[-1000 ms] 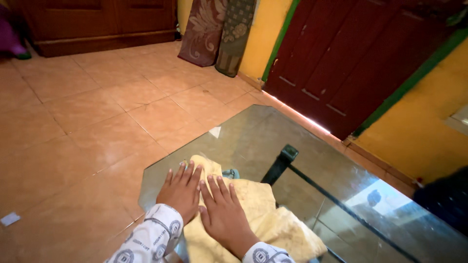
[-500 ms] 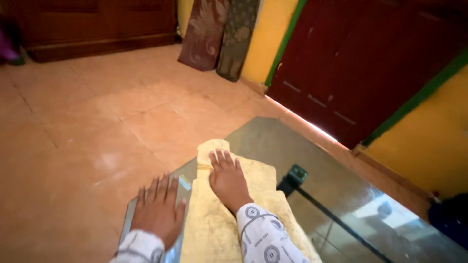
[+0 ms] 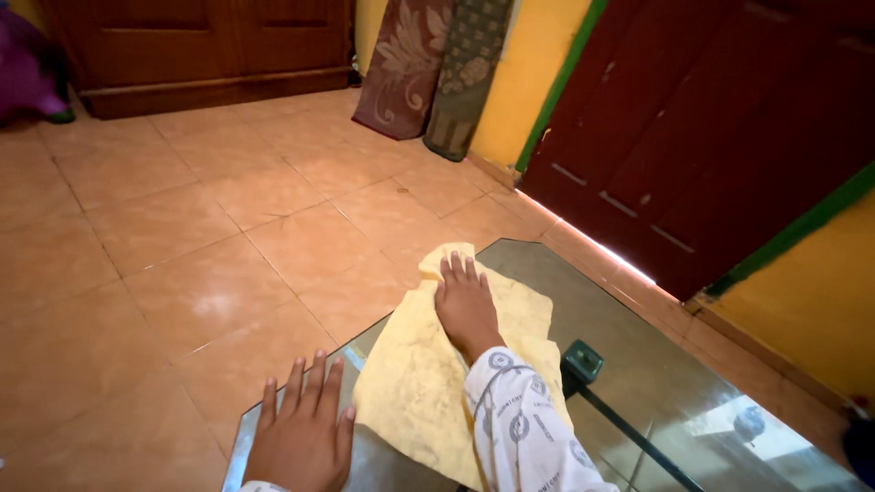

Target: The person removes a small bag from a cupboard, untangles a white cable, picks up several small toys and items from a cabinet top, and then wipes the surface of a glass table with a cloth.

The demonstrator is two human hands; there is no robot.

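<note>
- A room with an orange-brown tiled floor (image 3: 182,228) is showing beyond a clear glass tabletop with clipped corners (image 3: 656,364), which is serving as the landmark here; a dark red panelled door (image 3: 711,137) and yellow wall are lying past its far side.
- The right hand (image 3: 465,305) is pressing flat, palm down, on a pale yellow soft cloth (image 3: 428,383), fingers close together and pointing toward the tabletop's far corner; it is pinching nothing, only bearing down.
- The left hand (image 3: 305,437) is resting palm down with fingers spread on the bare glass at the tabletop's near-left edge, just beside the cloth and not touching it as far as the view shows.
- The cloth is lying on the tabletop's left portion, its far tip reaching to, perhaps just over, the corner edge.
- Its long axis is running from the near side up toward that far corner, roughly in line with the right forearm's patterned white sleeve (image 3: 519,428).
- The cloth is looking light, limp and wrinkled; it will probably slide easily on the smooth glass and bunch if gripped, so a flat palm at its middle or a pinch at a free edge seems the sensible hold.
- A dark metal bracket (image 3: 581,362) is showing through the glass just right of the cloth.
- Two rolled patterned rugs (image 3: 437,73) are leaning on the wall well beyond the tabletop.
</note>
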